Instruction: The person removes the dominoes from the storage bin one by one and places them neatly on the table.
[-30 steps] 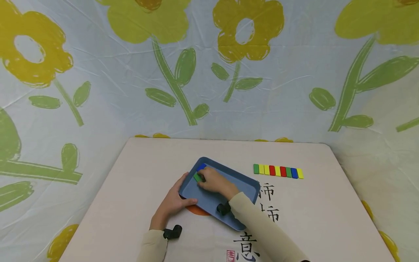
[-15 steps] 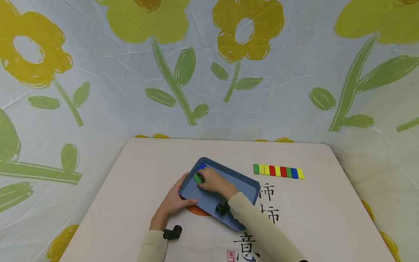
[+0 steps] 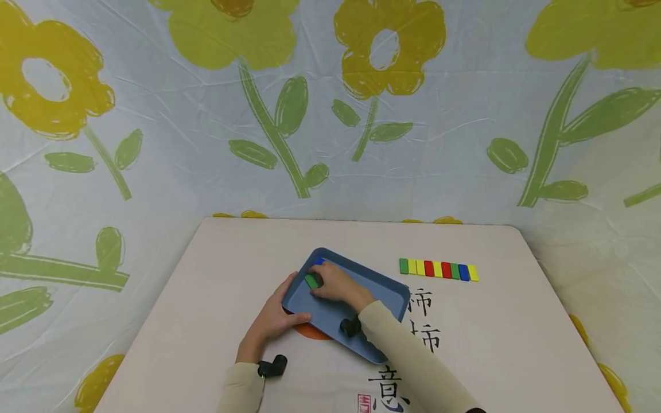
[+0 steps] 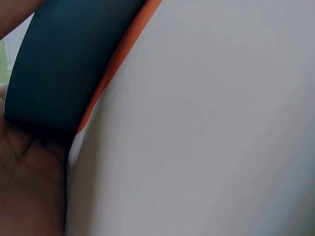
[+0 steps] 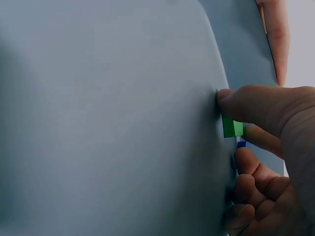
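Note:
A blue-grey rectangular tray lies turned at an angle on the table. My left hand grips its left corner, the thumb at the near rim and the fingers along the left side. In the left wrist view the tray's dark outer wall sits against the palm. Inside the tray's left end, my right hand pinches a small green block between thumb and fingers. Just beyond it, against the tray's left end, a blue block shows partly behind the fingers.
A row of green, yellow, red and blue blocks lies on the table right of the tray. Black printed characters and an orange shape mark the pale table cover. A flowered cloth hangs behind.
The right hand shifts very slightly at the green block, and a little less of the blue block shows. The left hand and tray keep their place.

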The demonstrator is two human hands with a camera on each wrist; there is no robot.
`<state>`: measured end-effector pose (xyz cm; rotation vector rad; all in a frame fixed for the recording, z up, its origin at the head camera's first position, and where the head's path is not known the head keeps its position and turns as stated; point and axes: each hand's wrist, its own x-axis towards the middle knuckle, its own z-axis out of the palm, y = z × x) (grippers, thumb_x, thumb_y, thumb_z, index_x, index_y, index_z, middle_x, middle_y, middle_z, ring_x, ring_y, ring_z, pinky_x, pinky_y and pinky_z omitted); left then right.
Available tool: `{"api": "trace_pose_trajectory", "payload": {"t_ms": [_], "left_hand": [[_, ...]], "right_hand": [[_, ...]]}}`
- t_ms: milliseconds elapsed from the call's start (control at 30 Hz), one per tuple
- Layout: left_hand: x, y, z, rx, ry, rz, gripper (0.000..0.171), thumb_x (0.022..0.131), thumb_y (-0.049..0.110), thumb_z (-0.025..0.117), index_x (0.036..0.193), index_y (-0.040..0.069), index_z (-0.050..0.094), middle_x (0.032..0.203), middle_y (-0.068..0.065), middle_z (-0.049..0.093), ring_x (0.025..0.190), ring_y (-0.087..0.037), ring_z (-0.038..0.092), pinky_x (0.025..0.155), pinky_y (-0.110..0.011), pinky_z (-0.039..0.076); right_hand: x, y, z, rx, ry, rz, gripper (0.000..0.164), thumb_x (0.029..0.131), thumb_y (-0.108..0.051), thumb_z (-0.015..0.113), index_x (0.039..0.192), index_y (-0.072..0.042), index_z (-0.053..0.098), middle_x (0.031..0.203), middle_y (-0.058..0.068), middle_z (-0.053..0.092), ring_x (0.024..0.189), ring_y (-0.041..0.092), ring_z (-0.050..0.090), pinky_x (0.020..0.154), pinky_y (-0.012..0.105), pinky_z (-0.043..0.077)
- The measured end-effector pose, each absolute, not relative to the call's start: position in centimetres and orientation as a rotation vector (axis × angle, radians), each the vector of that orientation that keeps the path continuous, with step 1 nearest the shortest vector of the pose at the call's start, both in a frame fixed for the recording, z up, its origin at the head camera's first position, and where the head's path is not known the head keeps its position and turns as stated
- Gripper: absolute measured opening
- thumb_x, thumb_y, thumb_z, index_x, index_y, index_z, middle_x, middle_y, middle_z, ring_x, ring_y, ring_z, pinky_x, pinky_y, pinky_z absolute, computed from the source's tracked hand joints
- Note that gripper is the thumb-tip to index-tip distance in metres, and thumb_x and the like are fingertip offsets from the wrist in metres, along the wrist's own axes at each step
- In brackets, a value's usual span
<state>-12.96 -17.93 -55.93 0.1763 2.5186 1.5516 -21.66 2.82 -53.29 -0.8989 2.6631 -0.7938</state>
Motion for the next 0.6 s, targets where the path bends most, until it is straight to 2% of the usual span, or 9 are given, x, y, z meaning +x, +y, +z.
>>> {"api": "trace_pose_trajectory", "payload": {"t_ms": [100, 167, 400, 600], "left_hand": [[-13.0, -17.9, -55.9, 0.181, 2.522, 1.549, 0.11, 0.078, 0.038, 0.09, 0.165, 0.031, 0.024, 0.17, -0.008, 0.028, 0.154, -0.039, 0.029, 0.12, -0.066, 0.027], [-13.0, -17.9, -55.9, 0.179, 2.524, 1.548, 0.11, 0.078, 0.038, 0.09, 0.165, 0.031, 0.024, 0.17, -0.008, 0.028, 0.154, -0.038, 0.03, 0.12, -0.066, 0.027], [-12.9, -17.7, -55.8, 0.151, 2.527, 1.55, 0.11, 0.076, 0.039, 0.091, 0.164, 0.036, 0.026, 0.169, -0.006, 0.029, 0.154, -0.036, 0.031, 0.12, -0.064, 0.028], [-12.7, -17.8, -55.4, 0.154, 2.536, 1.534, 0.11, 0.076, 0.039, 0.091, 0.164, 0.033, 0.025, 0.169, -0.007, 0.029, 0.153, -0.038, 0.031, 0.12, -0.066, 0.028]], "right_hand": [[-21.6, 2.9, -53.1, -0.883, 2.668, -0.807, 0.052, 0.09, -0.026, 0.079, 0.136, -0.006, 0.064, 0.125, 0.012, 0.065, 0.104, 0.019, 0.06, 0.092, 0.037, 0.054], [-21.5, 3.0, -53.1, -0.873, 2.66, -0.834, 0.051, 0.091, -0.026, 0.079, 0.136, -0.007, 0.063, 0.125, 0.012, 0.064, 0.106, 0.02, 0.06, 0.093, 0.038, 0.054], [-21.1, 4.1, -52.9, -0.861, 2.599, -1.011, 0.05, 0.09, -0.02, 0.08, 0.135, -0.008, 0.061, 0.11, 0.006, 0.066, 0.092, 0.014, 0.06, 0.08, 0.031, 0.053], [-20.4, 5.8, -52.2, -0.821, 2.548, -1.168, 0.05, 0.09, -0.013, 0.078, 0.137, -0.007, 0.06, 0.108, 0.005, 0.065, 0.088, 0.014, 0.058, 0.078, 0.033, 0.052]]}}
